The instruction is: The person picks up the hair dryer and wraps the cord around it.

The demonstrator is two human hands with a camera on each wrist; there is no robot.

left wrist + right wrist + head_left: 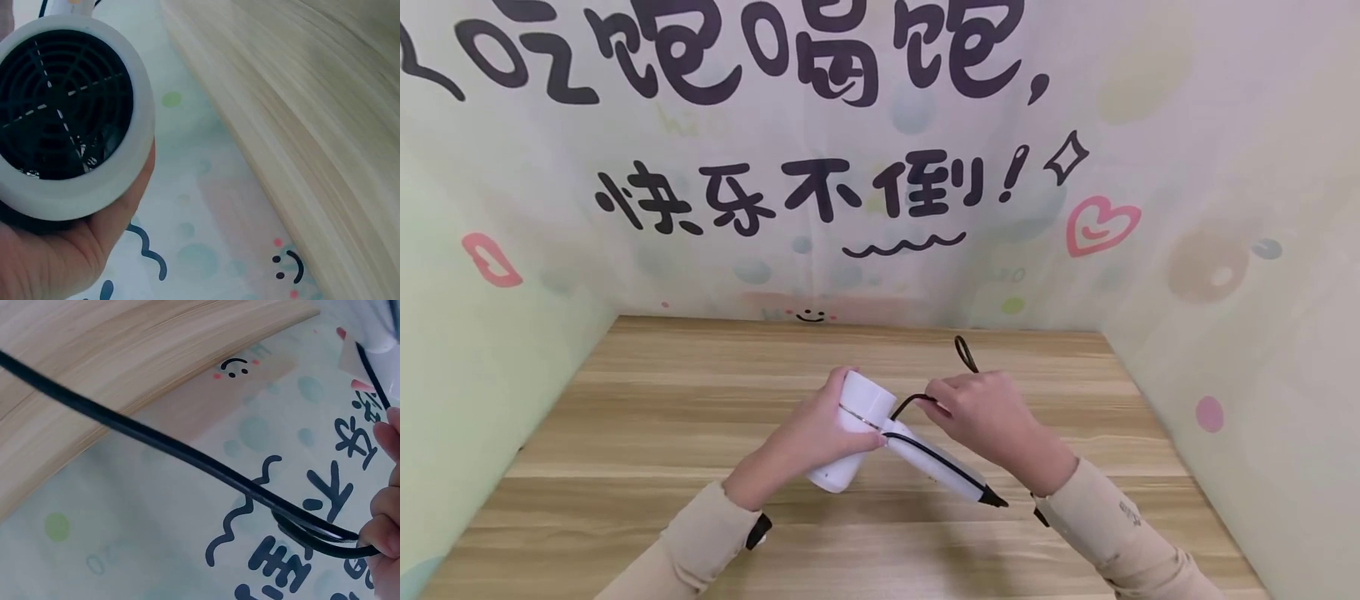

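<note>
A white hair dryer (868, 396) is held over the table, its handle (943, 471) slanting down to the right. My left hand (801, 437) grips the barrel, thumb across the front near the handle's joint. In the left wrist view, the dryer's dark round grille (65, 103) faces the camera. A black cord (187, 459) leaves the handle's tip, runs back along the handle and arches over to my right hand (988, 417). The fingers of that hand curl around the cord, and a small loop of it sticks up beyond the knuckles. The plug does not show.
Beneath both hands lies a wood-grain table (700, 367). Its far edge meets a printed backdrop (865, 275) with large black characters, and pale side walls (1225, 350) stand at left and right.
</note>
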